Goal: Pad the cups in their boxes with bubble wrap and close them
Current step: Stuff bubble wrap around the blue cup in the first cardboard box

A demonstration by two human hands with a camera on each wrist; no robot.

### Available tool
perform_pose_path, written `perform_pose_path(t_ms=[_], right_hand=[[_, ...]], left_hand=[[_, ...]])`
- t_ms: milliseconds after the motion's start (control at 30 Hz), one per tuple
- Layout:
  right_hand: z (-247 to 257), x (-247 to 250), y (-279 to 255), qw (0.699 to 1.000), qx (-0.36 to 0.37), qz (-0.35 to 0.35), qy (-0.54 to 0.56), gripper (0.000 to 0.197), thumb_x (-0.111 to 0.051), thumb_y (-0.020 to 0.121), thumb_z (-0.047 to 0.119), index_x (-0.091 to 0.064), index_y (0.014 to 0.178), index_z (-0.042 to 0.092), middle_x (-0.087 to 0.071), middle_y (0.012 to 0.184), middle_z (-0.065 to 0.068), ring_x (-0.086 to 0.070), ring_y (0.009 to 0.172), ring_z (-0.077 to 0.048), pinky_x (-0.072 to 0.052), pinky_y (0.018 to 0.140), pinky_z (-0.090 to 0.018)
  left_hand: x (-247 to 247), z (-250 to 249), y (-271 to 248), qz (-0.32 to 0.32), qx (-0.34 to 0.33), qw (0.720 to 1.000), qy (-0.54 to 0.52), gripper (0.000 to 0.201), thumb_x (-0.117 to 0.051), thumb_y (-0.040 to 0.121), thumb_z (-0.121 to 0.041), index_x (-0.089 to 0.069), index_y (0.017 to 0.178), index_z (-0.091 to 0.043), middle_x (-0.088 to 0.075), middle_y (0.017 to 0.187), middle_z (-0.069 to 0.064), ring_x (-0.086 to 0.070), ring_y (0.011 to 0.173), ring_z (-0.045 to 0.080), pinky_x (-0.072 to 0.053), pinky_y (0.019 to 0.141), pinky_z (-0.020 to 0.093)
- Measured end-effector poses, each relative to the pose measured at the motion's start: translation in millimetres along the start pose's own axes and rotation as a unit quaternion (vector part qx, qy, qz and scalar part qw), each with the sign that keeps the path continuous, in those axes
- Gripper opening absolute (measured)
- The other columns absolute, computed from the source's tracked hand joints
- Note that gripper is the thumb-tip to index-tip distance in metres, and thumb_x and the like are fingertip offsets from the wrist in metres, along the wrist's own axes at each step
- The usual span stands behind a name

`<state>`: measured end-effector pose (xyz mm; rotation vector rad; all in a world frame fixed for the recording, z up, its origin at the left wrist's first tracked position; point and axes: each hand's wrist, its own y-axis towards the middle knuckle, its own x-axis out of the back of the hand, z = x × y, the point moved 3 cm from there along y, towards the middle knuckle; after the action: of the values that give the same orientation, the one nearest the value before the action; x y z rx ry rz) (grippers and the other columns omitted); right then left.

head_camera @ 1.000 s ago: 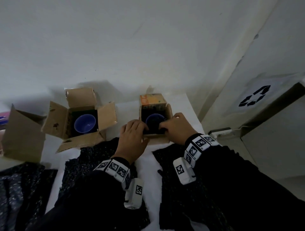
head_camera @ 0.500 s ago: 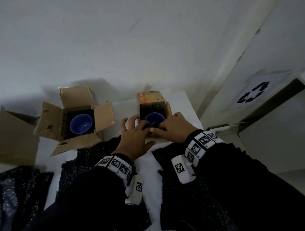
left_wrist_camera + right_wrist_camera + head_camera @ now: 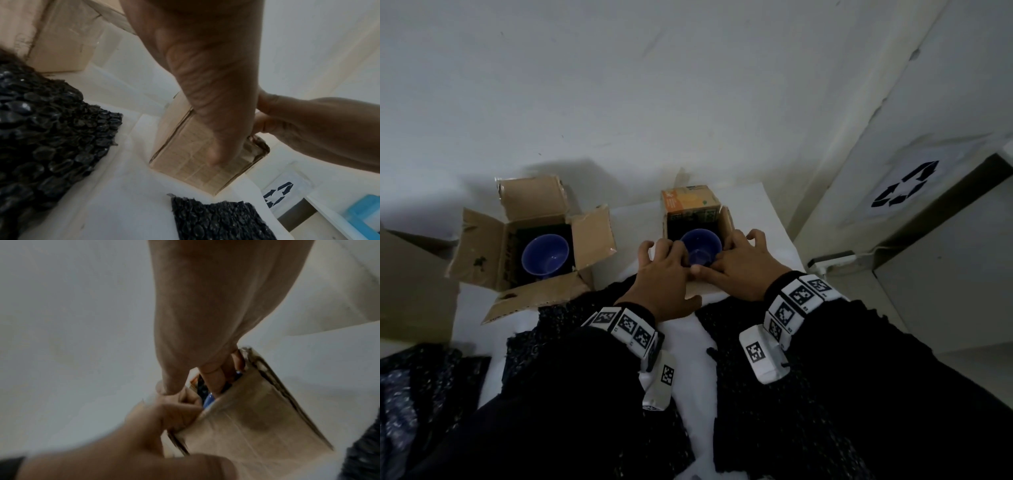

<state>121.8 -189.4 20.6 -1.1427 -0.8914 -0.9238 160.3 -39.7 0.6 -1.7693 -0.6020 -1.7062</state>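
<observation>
Both hands work at the small box (image 3: 697, 240), where a blue cup (image 3: 701, 245) sits. The left hand (image 3: 661, 277) and right hand (image 3: 743, 267) curl their fingers over its near rim, pressing dark padding down; tuck evenly around the cup, keeping it centred.

The person wears black long sleeves (image 3: 558, 404), with white square-coded marker wristbands (image 3: 625, 325) and white camera housings (image 3: 762, 354).

Right hand (image 3: 216, 321) fingers (image 3: 213, 379) dipped inside brown cardboard box (image 3: 252, 423), touching blue cup (image 3: 208, 400); left hand (image 3: 144, 434) gripping near rim.
</observation>
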Motion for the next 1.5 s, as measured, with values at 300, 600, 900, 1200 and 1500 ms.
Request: perform_pose_path(t_ms=[300,600,900,1200,1500], right_hand=[[-63.4,-9.1,-53.9,0.92,-0.146,-0.268,0.246,0.01,-0.064,0.087,0.026,-0.063,0.085,0.017,-0.068,0.084,-0.001,-0.064,0.08,-0.021,-0.051,0.071,-0.034],[-53.3,-102.9,-101.7,0.933,-0.275,-0.031,0.231,0.077,-0.087,0.062,0.043,-0.039,0.116,0.015,-0.052,0.115,-0.011,-0.057,0.101,-0.031,-0.048,0.08,-0.038],[-59.7,-87.3,-118.5,0.884,-0.248,-0.191,0.347,0.031,-0.077,0.076,0.036,-0.049,0.077,0.024,-0.059,0.079,0.002,-0.06,0.08,-0.023,-0.046,0.07,-0.036],[-41.1,-45.8,-122.8,0.594,-0.201,-0.229,0.744,0.025,-0.075,0.082,0.016,-0.052,0.09,0.012,-0.069,0.095,-0.014,-0.068,0.089,-0.028,-0.057,0.079,-0.042],[-50.3,30.3,-117.3,0.523,-0.059,-0.243,0.815,0.06,-0.052,0.08,-0.023,-0.048,0.131,0.008,-0.062,0.116,-0.016,-0.06,0.106,-0.03,-0.048,0.089,-0.041]], left_hand=[[1.3,-4.3,-0.2,0.03,0.015,0.999,0.038,0.063,-0.044,0.077,-0.076,-0.059,0.122,-0.035,-0.045,0.13,0.002,-0.029,0.131,0.028,-0.007,0.109,0.062],[-14.4,-40.4,-56.1,-0.24,0.112,0.956,-0.125,0.043,-0.063,0.08,-0.05,-0.062,0.116,-0.027,-0.049,0.131,0.002,-0.041,0.123,0.029,-0.034,0.097,0.047],[-47.4,-79.5,-81.1,-0.038,0.062,0.943,-0.324,0.049,-0.057,0.084,-0.063,-0.053,0.118,-0.028,-0.066,0.1,-0.011,-0.062,0.091,0.011,-0.053,0.079,0.035],[-28.1,-104.3,-66.1,0.022,0.102,0.768,-0.631,0.054,-0.08,0.077,-0.037,-0.06,0.124,-0.018,-0.069,0.116,-0.006,-0.065,0.106,0.007,-0.053,0.092,0.026],[27.7,-46.8,-56.0,-0.046,0.069,0.883,-0.463,0.026,-0.068,0.089,-0.024,-0.067,0.115,-0.024,-0.069,0.102,-0.013,-0.061,0.089,-0.004,-0.049,0.08,0.019]])
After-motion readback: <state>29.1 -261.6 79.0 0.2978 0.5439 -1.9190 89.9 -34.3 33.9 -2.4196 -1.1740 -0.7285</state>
